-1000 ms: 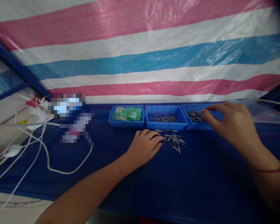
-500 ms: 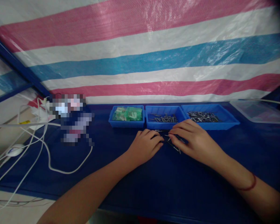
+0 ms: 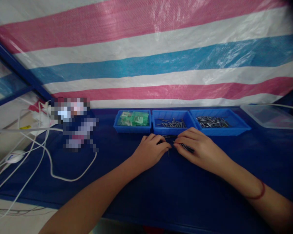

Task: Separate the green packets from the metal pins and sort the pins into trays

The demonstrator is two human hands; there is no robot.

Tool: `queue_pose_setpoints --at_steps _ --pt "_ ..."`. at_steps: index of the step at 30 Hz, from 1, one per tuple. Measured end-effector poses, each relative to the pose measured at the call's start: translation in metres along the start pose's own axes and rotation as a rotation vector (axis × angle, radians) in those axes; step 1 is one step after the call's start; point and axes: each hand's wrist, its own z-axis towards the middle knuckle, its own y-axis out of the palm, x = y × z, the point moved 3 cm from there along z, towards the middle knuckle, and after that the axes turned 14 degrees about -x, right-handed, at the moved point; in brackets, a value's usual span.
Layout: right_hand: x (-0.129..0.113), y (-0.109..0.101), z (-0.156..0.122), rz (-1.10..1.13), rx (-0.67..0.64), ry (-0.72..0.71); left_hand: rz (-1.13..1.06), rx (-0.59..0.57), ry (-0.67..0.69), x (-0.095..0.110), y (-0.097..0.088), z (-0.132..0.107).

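Note:
My left hand (image 3: 150,150) rests on the table just in front of the bins. Its thumb and index finger are closed together, and a thin metal rod (image 3: 168,153), much like a drill bit, pokes out by their tips. Opposite it, my right hand (image 3: 201,148) is closed with several dark thin metal rods (image 3: 187,148) between thumb and fingers. A few more rods (image 3: 168,136) lie against the front of the middle blue bin (image 3: 169,130), partly hidden by the fingers. That bin holds loose thin rods (image 3: 173,123).
The left blue bin (image 3: 133,129) contains green packets (image 3: 140,119). In the right blue bin (image 3: 224,131) lies a pile of metal rods (image 3: 211,122). A clear plastic lid (image 3: 271,117) is at far right. White cables (image 3: 63,178) loop across the table's left side.
My right hand has moved slightly left and closed on the rods, which were spread beneath its fingers. A rod now shows below my left fingertips.

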Motion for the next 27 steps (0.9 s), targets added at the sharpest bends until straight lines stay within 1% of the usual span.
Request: queue_pose_setpoints --at_steps 6,9,11,13,17,20,23,27 --pt "-0.002 0.003 0.001 0.024 -0.029 -0.008 0.015 0.002 -0.005 -0.002 0.002 0.001" --pt "-0.005 0.006 0.002 0.077 -0.058 -0.027 0.003 0.032 -0.013 -0.002 0.002 0.001" --pt "-0.008 0.007 0.003 0.114 -0.057 -0.018 -0.049 0.067 -0.006 -0.002 0.000 0.002" --pt "-0.009 0.007 0.004 0.158 -0.031 0.012 -0.154 0.117 0.014 -0.002 -0.003 0.002" --pt "-0.011 0.009 0.004 0.273 0.026 0.056 -0.444 0.262 0.052 -0.003 -0.008 0.001" --pt "-0.010 0.010 0.004 0.356 0.049 0.079 -0.573 0.328 0.019 -0.004 -0.008 0.000" --pt "-0.008 0.009 0.003 0.446 0.107 0.158 -0.622 0.343 -0.043 -0.005 -0.006 0.000" --pt "-0.004 0.009 0.001 0.529 0.191 0.250 -0.640 0.289 -0.065 -0.003 -0.002 0.001"
